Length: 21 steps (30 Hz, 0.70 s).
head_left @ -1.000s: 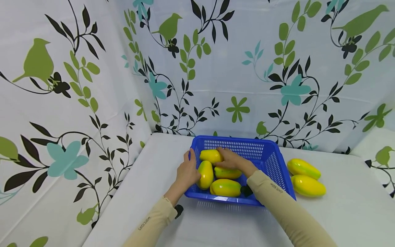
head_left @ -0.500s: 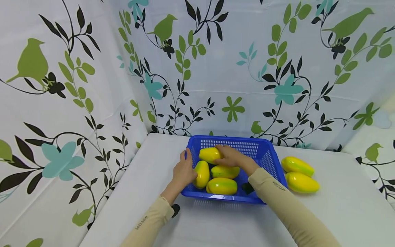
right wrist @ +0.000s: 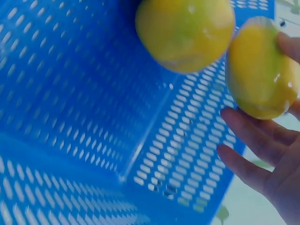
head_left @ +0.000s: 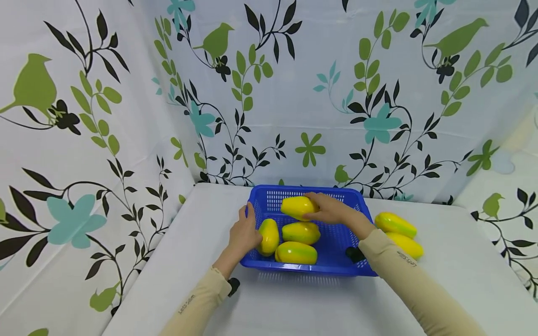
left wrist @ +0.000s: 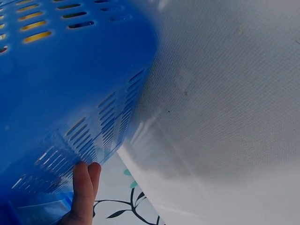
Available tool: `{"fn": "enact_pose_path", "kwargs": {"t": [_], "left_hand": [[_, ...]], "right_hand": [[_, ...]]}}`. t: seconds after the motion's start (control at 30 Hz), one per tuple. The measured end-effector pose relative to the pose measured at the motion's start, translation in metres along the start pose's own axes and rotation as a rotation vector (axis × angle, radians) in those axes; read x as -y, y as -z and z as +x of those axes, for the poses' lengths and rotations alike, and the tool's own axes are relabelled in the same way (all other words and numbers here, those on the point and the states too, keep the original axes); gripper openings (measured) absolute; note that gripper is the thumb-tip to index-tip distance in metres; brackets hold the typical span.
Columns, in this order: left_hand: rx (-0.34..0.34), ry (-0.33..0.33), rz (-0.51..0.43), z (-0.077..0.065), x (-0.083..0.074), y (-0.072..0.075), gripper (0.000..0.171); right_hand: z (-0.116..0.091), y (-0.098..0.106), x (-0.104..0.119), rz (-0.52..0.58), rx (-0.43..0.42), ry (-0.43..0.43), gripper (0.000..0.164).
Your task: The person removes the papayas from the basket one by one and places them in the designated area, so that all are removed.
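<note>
My left hand (head_left: 244, 235) grips the left rim of a blue perforated plastic basket (head_left: 336, 269). In the left wrist view, two fingers (left wrist: 83, 185) lie along the basket's outer wall. My right hand (head_left: 332, 208) reaches into the basket's back half and holds a glossy yellow mango (head_left: 294, 207) by its right end, thumb on one side and fingers on the other. The right wrist view shows this held mango (right wrist: 258, 68) close beside another one (right wrist: 185, 35). Three more mangoes lie in the basket: one upright along the left wall (head_left: 268, 237), one in the middle (head_left: 300, 232), one in front (head_left: 296, 252).
Two more mangoes, a back one (head_left: 396, 224) and a front one (head_left: 405, 245), lie on the white table (head_left: 458, 270) right of the basket, the front one partly behind the right sleeve. A patterned curtain (head_left: 311, 116) hangs behind the table and along its left.
My right hand has shifted the held mango to the right within the basket, away from its left wall. The left hand keeps its place on the rim. The whole head view has drifted slightly.
</note>
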<state>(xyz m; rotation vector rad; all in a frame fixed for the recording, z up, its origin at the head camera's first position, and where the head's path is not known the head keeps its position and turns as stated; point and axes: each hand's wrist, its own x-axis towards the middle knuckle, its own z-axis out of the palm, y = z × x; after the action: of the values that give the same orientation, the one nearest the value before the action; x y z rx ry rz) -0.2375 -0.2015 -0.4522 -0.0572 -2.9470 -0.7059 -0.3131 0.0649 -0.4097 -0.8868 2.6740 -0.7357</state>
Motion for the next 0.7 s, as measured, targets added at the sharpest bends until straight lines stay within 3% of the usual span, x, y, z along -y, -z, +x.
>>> {"fn": "enact_pose_path", "kwargs": {"t": [0.53, 0.7], "left_hand": [[0.006, -0.009, -0.009, -0.001, 0.002, 0.0, 0.092], [-0.002, -0.019, -0.007, 0.0, 0.001, 0.001, 0.091]], "right_hand": [[-0.069, 0.04, -0.038, 0.027, -0.127, -0.021, 0.078], [-0.083, 0.053, -0.049, 0.024, -0.177, 0.0, 0.073]]}}
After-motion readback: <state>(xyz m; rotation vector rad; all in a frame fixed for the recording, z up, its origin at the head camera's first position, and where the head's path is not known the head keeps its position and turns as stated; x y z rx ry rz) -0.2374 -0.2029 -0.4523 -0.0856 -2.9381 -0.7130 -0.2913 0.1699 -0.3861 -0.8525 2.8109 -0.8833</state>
